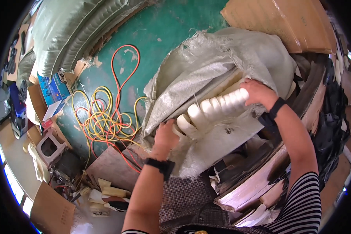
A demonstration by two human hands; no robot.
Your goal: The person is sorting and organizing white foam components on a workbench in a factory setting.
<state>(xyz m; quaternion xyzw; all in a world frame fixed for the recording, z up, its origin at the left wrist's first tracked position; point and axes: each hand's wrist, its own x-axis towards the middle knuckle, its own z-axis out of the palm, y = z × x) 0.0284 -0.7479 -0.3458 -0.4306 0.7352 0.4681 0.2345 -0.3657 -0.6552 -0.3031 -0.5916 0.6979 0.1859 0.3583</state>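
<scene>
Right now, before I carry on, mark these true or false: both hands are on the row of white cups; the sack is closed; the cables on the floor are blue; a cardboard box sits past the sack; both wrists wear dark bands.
1. Both hands are on the white cups: true. The left hand is at one end and the right hand at the other.
2. The sack is closed: false. Its mouth is open around the cups.
3. The cables are blue: false. They are yellow and orange.
4. A cardboard box sits past the sack: true.
5. Both wrists wear dark bands: true.
</scene>
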